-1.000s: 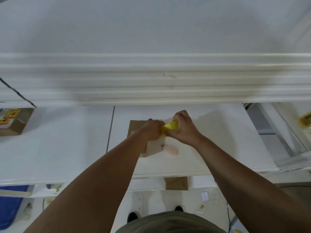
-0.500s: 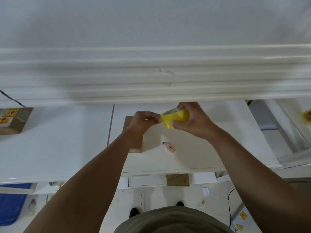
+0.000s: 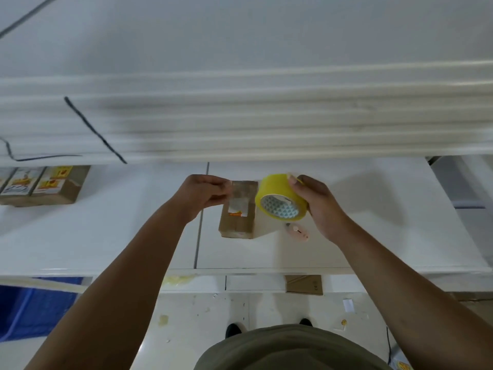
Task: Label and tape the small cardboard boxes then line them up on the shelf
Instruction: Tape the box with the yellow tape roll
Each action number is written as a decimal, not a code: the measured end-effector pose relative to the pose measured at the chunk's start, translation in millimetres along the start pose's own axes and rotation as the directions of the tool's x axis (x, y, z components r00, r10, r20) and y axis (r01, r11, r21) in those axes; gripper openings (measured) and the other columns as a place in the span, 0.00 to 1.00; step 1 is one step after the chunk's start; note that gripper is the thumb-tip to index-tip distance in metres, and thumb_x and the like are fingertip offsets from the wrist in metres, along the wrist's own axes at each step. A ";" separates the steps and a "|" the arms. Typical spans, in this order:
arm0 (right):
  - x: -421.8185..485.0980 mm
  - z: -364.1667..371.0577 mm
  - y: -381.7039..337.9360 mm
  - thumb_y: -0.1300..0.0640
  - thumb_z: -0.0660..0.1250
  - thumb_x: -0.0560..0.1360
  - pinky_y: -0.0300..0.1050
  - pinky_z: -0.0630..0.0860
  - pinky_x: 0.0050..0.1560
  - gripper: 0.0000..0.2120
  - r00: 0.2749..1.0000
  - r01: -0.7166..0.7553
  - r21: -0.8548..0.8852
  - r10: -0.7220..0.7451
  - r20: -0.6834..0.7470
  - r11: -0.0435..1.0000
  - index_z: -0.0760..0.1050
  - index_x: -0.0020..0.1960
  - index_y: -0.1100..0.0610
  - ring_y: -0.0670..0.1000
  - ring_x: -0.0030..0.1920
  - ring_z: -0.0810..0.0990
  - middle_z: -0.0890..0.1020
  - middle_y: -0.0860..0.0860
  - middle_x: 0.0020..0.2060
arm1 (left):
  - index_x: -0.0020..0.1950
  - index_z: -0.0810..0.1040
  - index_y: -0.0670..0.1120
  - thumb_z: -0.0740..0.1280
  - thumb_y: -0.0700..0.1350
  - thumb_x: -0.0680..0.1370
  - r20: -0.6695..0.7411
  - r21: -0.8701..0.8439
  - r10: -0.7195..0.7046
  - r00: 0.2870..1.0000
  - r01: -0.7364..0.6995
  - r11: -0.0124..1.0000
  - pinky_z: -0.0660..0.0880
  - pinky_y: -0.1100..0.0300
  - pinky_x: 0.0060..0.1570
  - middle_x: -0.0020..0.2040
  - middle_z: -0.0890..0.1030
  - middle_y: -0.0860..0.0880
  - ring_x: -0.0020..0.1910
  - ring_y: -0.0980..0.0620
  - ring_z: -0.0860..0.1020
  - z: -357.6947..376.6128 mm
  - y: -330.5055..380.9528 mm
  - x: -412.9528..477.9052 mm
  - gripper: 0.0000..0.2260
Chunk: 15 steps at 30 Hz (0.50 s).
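Currently I'm seeing left grip (image 3: 205,193) pinching the tape end (image 3: 240,189), right grip (image 3: 317,206) clasping the roll (image 3: 280,201), box (image 3: 237,221) lying at 6 of them, running 12-to-6.

One wide-angle camera, worn on the person's head, looks forward and steeply down onto the white desk (image 3: 386,198) from close range, left hand (image 3: 202,193) and right hand (image 3: 317,206) mid-frame, floor (image 3: 200,316) and shoes (image 3: 233,329) below.
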State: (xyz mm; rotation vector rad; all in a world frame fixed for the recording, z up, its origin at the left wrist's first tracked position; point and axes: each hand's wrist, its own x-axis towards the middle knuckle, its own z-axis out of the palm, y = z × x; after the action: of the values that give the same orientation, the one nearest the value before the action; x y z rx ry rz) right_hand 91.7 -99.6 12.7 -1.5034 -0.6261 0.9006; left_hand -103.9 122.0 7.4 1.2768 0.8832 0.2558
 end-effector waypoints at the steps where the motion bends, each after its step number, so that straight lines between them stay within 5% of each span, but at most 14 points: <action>1: 3.5 2.3 0.7 0.36 0.74 0.73 0.45 0.66 0.41 0.29 0.999 0.023 -0.077 -0.026 -0.046 0.997 0.64 0.36 0.58 0.52 0.37 0.70 0.65 0.56 0.35 | 0.52 0.88 0.37 0.76 0.33 0.77 -0.052 -0.021 -0.024 0.998 0.023 1.000 0.85 0.60 0.47 0.50 0.89 0.41 0.52 0.44 0.89 -6.4 -1.7 -1.9 0.05; 2: 7.1 0.8 0.3 0.34 0.74 0.71 0.44 0.67 0.36 0.29 0.994 0.037 -0.236 -0.060 -0.092 0.971 0.63 0.34 0.55 0.49 0.33 0.69 0.66 0.52 0.31 | 0.52 0.87 0.36 0.77 0.33 0.76 -0.112 -0.046 -0.041 0.993 0.036 0.998 0.85 0.59 0.46 0.49 0.89 0.40 0.51 0.43 0.89 -12.8 -3.5 -3.3 0.05; 5: 21.7 -13.3 1.6 0.27 0.72 0.69 0.47 0.70 0.36 0.31 0.981 -0.023 -0.754 -0.132 -0.145 0.656 0.67 0.35 0.55 0.50 0.34 0.76 0.73 0.48 0.29 | 0.52 0.87 0.35 0.79 0.34 0.74 -0.212 -0.053 -0.037 0.976 0.027 0.998 0.86 0.58 0.46 0.47 0.89 0.39 0.47 0.43 0.89 -26.0 -10.5 -4.6 0.08; 15: 52.5 -13.6 13.5 0.23 0.68 0.69 0.45 0.70 0.36 0.31 0.989 -0.145 -0.884 0.071 -0.126 0.444 0.73 0.40 0.53 0.49 0.39 0.80 0.81 0.49 0.36 | 0.44 0.89 0.47 0.81 0.46 0.75 -0.331 0.288 0.061 0.942 0.039 0.957 0.87 0.57 0.47 0.37 0.89 0.50 0.38 0.52 0.88 -15.3 -44.5 21.6 0.04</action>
State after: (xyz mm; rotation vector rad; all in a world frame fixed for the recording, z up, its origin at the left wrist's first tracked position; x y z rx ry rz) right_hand 130.5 -66.5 -10.3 -2.5629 -1.0614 0.5830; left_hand -113.4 132.3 -42.4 1.5389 1.2414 0.3714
